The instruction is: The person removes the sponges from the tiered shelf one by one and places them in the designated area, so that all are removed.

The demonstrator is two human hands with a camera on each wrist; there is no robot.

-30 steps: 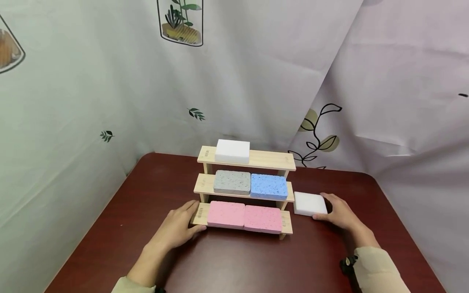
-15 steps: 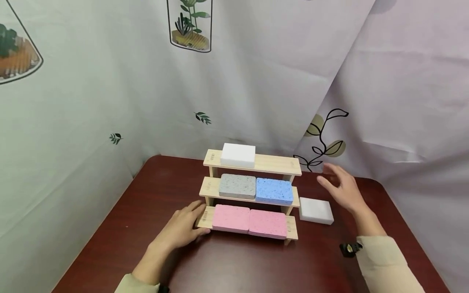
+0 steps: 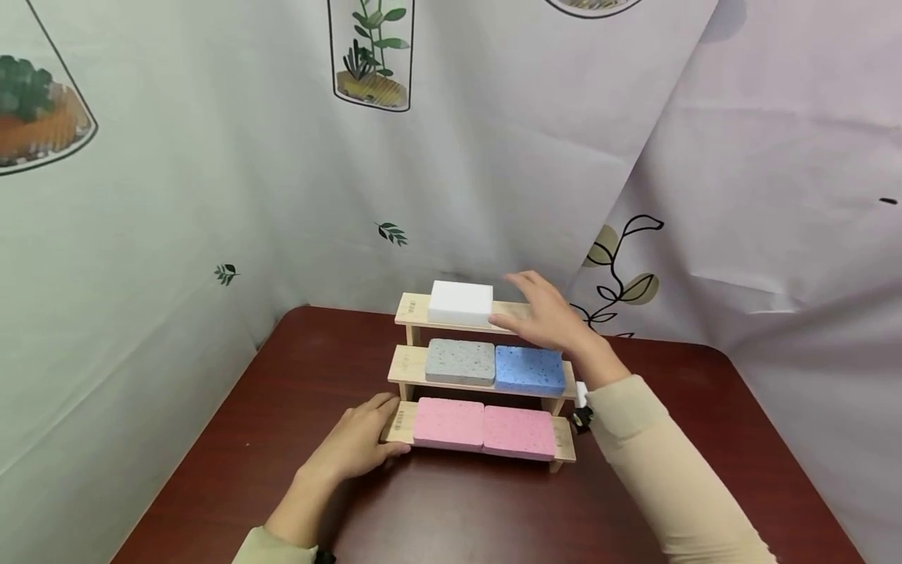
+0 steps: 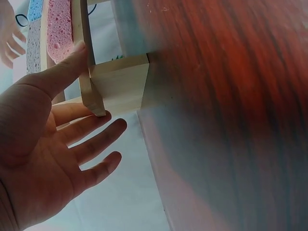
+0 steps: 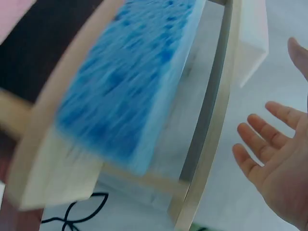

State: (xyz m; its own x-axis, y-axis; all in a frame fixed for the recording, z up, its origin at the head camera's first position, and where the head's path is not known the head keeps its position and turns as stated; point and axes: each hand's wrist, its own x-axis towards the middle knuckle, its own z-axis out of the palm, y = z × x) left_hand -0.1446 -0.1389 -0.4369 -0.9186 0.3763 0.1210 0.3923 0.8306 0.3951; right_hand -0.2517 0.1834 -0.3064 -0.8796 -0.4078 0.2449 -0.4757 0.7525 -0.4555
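Sponge (image 3: 461, 301), white, probably light and soft, is sitting on far top shelf (image 3: 414, 308), best pinched by left and right sides, right hand (image 3: 541, 315) hovering empty just right, left hand (image 3: 358, 439) gripping left end of near bottom shelf (image 3: 402, 421).

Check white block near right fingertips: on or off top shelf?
On: head view shows the white block flat on the top shelf.

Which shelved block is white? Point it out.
The top block, near the right grip; below sit a grey block, a blue block and two pink blocks.
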